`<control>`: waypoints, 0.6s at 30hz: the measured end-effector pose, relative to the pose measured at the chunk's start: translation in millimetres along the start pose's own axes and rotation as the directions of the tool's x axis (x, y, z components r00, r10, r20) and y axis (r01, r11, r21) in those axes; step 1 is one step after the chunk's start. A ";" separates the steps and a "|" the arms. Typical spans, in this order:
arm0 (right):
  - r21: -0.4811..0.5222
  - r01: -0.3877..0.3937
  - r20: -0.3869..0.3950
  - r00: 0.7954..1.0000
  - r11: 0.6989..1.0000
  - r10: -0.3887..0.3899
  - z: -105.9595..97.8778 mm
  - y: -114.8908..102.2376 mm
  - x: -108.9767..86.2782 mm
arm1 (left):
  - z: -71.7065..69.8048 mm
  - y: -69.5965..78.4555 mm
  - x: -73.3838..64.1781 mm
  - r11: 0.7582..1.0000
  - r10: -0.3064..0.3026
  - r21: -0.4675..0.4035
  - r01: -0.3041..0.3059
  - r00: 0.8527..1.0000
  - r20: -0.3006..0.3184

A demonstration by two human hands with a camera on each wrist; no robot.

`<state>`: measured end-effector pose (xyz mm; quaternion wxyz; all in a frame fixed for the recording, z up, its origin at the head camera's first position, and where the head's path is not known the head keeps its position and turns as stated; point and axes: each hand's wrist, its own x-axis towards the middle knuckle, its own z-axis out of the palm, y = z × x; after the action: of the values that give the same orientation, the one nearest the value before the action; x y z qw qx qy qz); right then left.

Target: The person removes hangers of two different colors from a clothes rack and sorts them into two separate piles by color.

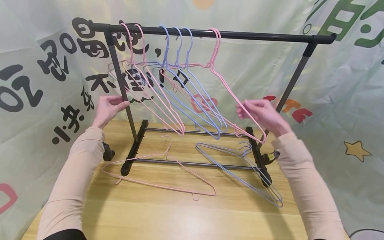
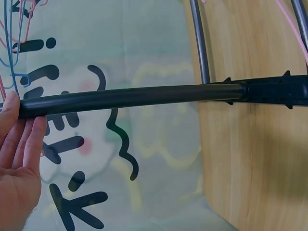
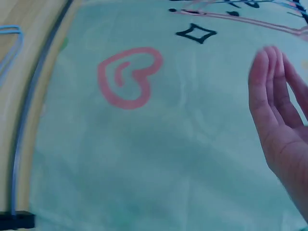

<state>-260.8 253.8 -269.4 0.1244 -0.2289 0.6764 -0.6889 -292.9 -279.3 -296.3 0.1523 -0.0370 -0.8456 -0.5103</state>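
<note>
My left hand (image 1: pixel 108 108) grips the left upright post (image 1: pixel 127 115) of a black garment rack between thumb and fingers. In the left wrist view, the fingers lie along one side of that post. My right hand (image 1: pixel 264 111) is beside two pink hangers (image 1: pixel 229 90) hung close together on the top bar (image 1: pixel 255 35). The right wrist view shows its fingers (image 3: pixel 272 82) fairly straight, holding nothing. Further left on the bar hang three blue hangers (image 1: pixel 204 90) and two pink hangers (image 1: pixel 162 95).
A pink hanger (image 1: pixel 168 190) and overlapping blue hangers (image 1: pixel 228 170) lie on the wooden table (image 1: pixel 180 216), partly across the rack's lower rails (image 1: pixel 192 163). Black feet (image 1: pixel 132 156) support the rack. Behind it hangs a printed cloth (image 1: pixel 330 100).
</note>
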 end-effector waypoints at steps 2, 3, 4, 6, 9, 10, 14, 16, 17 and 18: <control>-0.065 0.017 0.066 0.998 0.998 -0.012 -5.7 -25.7 4.6 | 1.3 -1.1 0.4 1.000 -0.003 -0.026 0.003 1.000 0.007; -0.100 0.004 0.101 0.995 0.995 0.006 -6.1 -34.9 6.3 | 2.3 -1.5 0.7 0.999 -0.001 -0.039 0.001 1.000 0.013; -0.140 -0.006 0.130 0.991 0.990 0.024 -5.1 -42.1 8.9 | 1.8 -1.8 0.8 0.999 0.001 -0.047 0.000 1.000 0.013; -0.226 -0.025 0.157 0.986 0.974 0.062 -1.7 -51.4 12.6 | 1.2 -2.3 1.3 0.998 0.004 -0.059 -0.003 1.000 0.014; -0.256 -0.041 0.166 0.983 0.966 0.085 2.2 -55.5 14.7 | 0.9 -2.2 1.3 0.999 0.008 -0.047 -0.007 1.000 0.015; -0.249 -0.036 0.165 0.983 0.968 0.079 3.2 -55.6 14.9 | 0.8 -2.2 1.2 0.999 0.007 -0.040 -0.007 1.000 0.013; -0.192 -0.024 0.146 0.988 0.981 0.053 5.9 -54.7 16.0 | -0.2 -2.4 0.7 1.000 -0.005 -0.015 0.005 1.000 0.013; -0.171 -0.030 0.117 0.992 0.985 0.050 7.1 -54.3 16.4 | -0.6 -2.8 0.8 1.000 -0.012 -0.008 0.012 1.000 0.016; -0.163 -0.032 0.104 0.993 0.986 0.049 7.4 -54.0 16.6 | -0.8 -2.9 0.9 1.000 -0.014 -0.007 0.014 1.000 0.016; -0.156 -0.033 0.092 0.995 0.987 0.048 7.7 -53.8 16.8 | -1.0 -3.1 1.0 1.000 -0.016 -0.009 0.016 1.000 0.018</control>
<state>-264.2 241.9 -213.9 0.1524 -0.2568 0.7254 -0.6202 -294.3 -281.7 -298.2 0.1407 -0.0357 -0.8448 -0.5151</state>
